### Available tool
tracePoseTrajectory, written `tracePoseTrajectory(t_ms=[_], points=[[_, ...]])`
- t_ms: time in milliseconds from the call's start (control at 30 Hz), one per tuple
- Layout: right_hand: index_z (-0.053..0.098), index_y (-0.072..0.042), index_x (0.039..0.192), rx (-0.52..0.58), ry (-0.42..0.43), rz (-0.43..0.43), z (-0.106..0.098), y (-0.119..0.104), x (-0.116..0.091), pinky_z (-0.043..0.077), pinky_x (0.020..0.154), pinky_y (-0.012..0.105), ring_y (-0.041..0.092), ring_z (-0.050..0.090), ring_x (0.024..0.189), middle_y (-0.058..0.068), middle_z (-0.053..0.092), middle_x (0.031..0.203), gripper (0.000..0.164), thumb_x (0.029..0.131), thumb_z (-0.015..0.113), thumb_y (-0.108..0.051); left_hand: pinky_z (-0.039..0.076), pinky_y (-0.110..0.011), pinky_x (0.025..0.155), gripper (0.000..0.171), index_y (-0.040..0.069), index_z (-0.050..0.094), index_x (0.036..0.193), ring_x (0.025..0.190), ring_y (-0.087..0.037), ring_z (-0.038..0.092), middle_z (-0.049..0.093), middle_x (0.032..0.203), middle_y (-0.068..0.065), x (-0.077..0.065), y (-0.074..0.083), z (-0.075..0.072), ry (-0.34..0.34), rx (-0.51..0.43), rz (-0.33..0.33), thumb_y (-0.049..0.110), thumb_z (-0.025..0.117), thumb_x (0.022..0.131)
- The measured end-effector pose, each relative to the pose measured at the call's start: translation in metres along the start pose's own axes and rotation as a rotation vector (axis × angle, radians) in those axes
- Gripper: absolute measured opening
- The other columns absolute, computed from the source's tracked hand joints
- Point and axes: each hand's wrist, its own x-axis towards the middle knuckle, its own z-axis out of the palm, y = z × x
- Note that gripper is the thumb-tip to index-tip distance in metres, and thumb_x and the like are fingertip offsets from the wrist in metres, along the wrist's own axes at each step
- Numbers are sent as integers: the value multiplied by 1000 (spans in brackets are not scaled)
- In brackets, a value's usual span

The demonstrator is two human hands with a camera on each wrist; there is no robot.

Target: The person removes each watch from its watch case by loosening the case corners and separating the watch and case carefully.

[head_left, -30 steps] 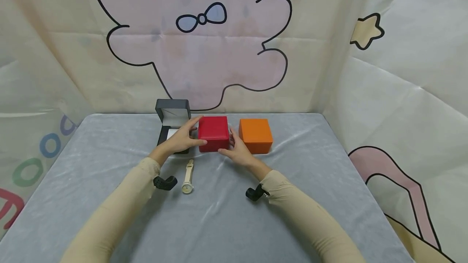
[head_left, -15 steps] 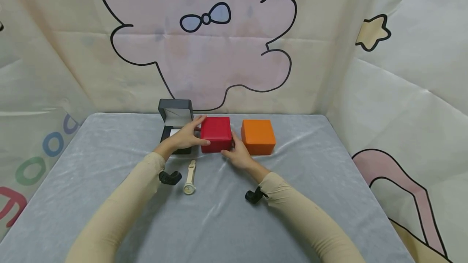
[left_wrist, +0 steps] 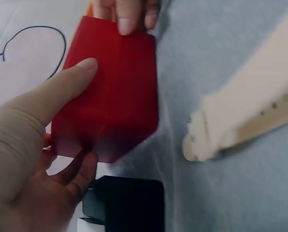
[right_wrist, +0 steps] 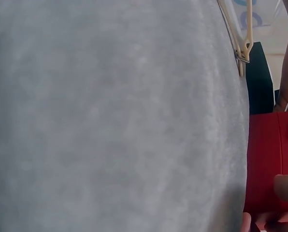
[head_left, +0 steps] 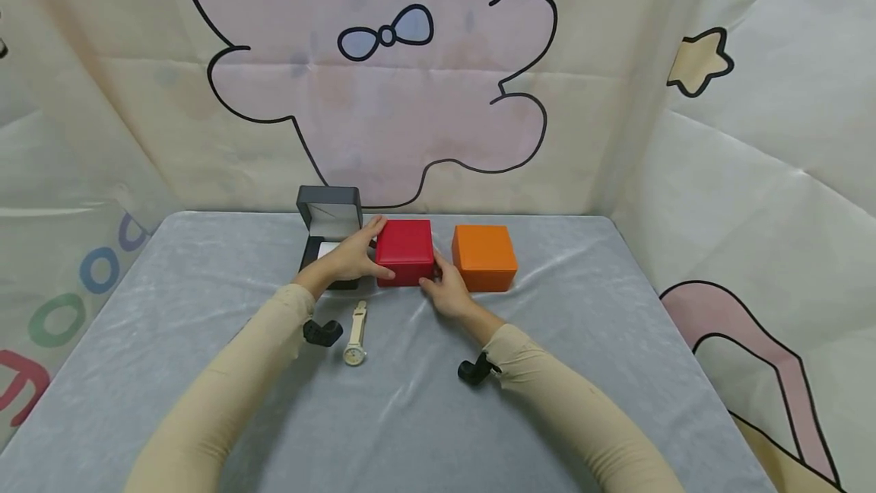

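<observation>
A red box (head_left: pixel 404 246) with its lid closed stands on the cloth between my two hands. My left hand (head_left: pixel 350 257) grips its left side, the thumb (left_wrist: pixel 81 75) on one face and the curled fingers (left_wrist: pixel 81 174) against the neighbouring side. At the opposite side, my right hand (head_left: pixel 449 291) holds the box near its lower right corner, with the thumb (right_wrist: pixel 285 186) on the front; most of its fingers are hidden in the head view. Nearer to me lies a cream-strapped wristwatch (head_left: pixel 355 335), its dial toward me.
Just left of the red box, partly behind my left hand, stands a dark grey box (head_left: pixel 328 196) with its lid up and a pale lining. An orange box (head_left: pixel 484 257) is close on the right. Grey cloth (head_left: pixel 424 417) covers the table, and printed curtains (head_left: pixel 588 135) hang behind.
Both thumbs have slid slightly on the red box, the right one toward its right edge and the left one a little lower. The head view has shifted slightly.
</observation>
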Motion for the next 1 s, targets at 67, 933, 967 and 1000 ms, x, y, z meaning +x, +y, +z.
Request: tracePoseTrajectory(t_ms=[67,933,967,1000], points=[[28,1,158,7,13,5,1,1,0,40,117,47,32,54,129,19,53,149,65,99,57,-2,42,-54,114,111,4,13,162,146,-38,38,5,171,-16,0,-1,1,10,29,8,27,85,81],[26,-2,157,9,3,134,-4,-11,6,45,111,47,35,57,124,23,52,148,67,99,60,-3,57,-41,93,101,14,28,161,122,-29,58,23,170,-3,8,-12,-2,79,-59,-12,35,84,79],[27,-2,157,10,3,132,-5,-11,7,46,110,46,35,58,123,24,53,147,67,99,60,-3,57,-41,93,101,15,28,161,122,-29,58,24,170,-2,8,-12,-2,79,-67,-17,36,84,79],[29,-1,156,3,2,127,-5,-11,7,47,109,46,35,59,122,24,54,146,66,99,60,-2,57,-41,92,100,15,29,160,121,-29,59,25,169,-2,8,-12,-3,80,-75,-20,36,84,79]])
